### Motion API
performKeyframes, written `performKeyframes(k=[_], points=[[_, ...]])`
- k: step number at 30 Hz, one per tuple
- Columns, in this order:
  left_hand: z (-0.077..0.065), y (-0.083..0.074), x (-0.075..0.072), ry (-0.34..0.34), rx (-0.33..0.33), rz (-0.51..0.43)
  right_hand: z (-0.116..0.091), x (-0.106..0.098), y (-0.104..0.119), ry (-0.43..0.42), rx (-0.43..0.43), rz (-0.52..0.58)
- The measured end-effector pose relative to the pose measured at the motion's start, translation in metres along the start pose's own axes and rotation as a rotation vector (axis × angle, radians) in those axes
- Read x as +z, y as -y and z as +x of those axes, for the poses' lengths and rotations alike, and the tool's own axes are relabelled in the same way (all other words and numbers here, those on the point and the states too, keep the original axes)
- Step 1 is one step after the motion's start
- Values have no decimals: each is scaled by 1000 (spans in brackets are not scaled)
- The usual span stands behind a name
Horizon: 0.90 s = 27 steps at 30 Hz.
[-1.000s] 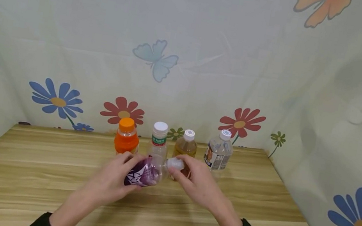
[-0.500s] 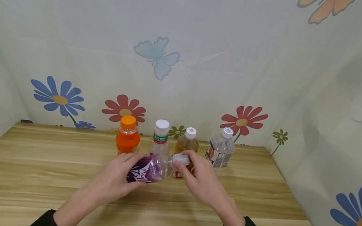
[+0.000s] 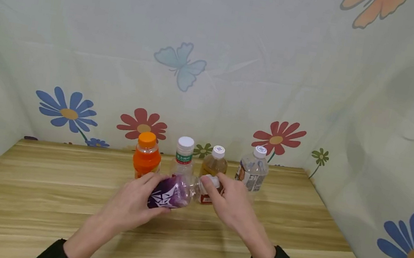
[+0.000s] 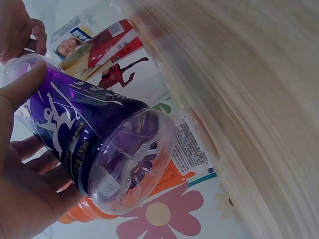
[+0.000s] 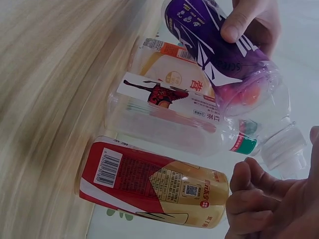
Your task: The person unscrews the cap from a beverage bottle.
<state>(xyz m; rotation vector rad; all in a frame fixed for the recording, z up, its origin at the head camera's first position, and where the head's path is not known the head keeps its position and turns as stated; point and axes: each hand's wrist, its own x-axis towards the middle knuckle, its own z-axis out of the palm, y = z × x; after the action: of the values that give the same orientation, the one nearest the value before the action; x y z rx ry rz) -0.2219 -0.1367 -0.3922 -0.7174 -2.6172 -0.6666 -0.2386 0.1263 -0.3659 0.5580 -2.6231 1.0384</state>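
My left hand point(image 3: 132, 203) grips a clear plastic bottle point(image 3: 170, 193) with a purple label around its body. The bottle lies nearly sideways above the table, its base toward the left and its neck toward the right. At the neck, my right hand point(image 3: 235, 205) holds the translucent white cap point(image 5: 284, 152) between thumb and curled fingers. In the left wrist view, the thumb lies across the purple label and the fingers wrap beneath, with the clear base facing the camera. The cap looks seated on the neck in the right wrist view.
Behind the hands stand an orange drink bottle point(image 3: 146, 160), a white-capped clear bottle point(image 3: 182, 168), a tea-coloured bottle point(image 3: 214, 164) with a red and gold label, and another clear bottle point(image 3: 253, 172). They share a wooden table point(image 3: 58, 195), with flowered cloth point(image 3: 223, 28) behind.
The bottle and both hands have shifted slightly right in the head view. My right thumb has moved over the cap, and the hand has turned a little. The standing bottles keep their places.
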Motion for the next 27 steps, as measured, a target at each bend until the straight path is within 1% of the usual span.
performKeyframes(k=[3,6,9,13,16,22,27], points=[[0,-2,1,5,2,22,1,0,0,-4,38,-23],[0,-3,3,19,-9,28,2,0,0,-1,55,-40],[1,-4,6,27,-23,9,3,1,0,-6,51,-49],[1,-3,10,34,-35,-28,5,2,-2,-32,28,-31],[0,-2,13,45,-41,-26,6,2,-3,-46,16,-18],[0,-1,15,53,-18,15,6,2,-4,-36,43,-6],[0,-1,15,41,-1,19,7,1,-4,4,81,-55]])
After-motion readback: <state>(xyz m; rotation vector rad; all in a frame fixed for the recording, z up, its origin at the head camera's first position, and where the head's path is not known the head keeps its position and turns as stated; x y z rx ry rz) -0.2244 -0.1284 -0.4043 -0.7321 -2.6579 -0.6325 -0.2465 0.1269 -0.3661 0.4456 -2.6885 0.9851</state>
